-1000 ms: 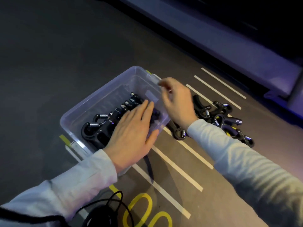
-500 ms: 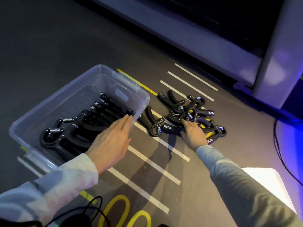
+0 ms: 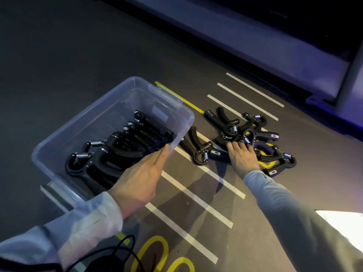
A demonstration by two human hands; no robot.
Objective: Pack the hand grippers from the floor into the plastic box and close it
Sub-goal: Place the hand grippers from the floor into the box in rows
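1. Head view, left half: the clear plastic box point(image 3: 177, 107) sits open on the floor point(image 3: 59, 55), with several black hand grippers point(image 3: 117, 154) already lying side by side in it, springs toward the near-left corner. No lid can be made out for certain

2. Head view, left hand point(image 3: 141, 175): it lies flat with straight fingers, fingertips against the near-right wall of the box, steadying it and holding nothing

3. Head view, right half: the loose pile of grippers point(image 3: 261, 138) lies on the floor just right of the box, across white painted stripes point(image 3: 196, 195) and a yellow marking. One single gripper point(image 3: 198, 152) rests between the box and the pile

4. Head view, right hand point(image 3: 242, 158): it reaches onto the near edge of the pile, fingers spread over the handles. Whether they have curled round one yet I cannot tell, since the fingertips sit among dark shapes

5. Judgement on the step: this looks like picking up the next gripper. It probably goes best taken by both handles together so the spring end does not snag its neighbours, lifted clear of the tangle, then laid in parallel with the row already packed so the lid can seat flat later

6. Head view, bottom edge: a black cable point(image 3: 117, 250) loops near the left sleeve; worth keeping it out of the box
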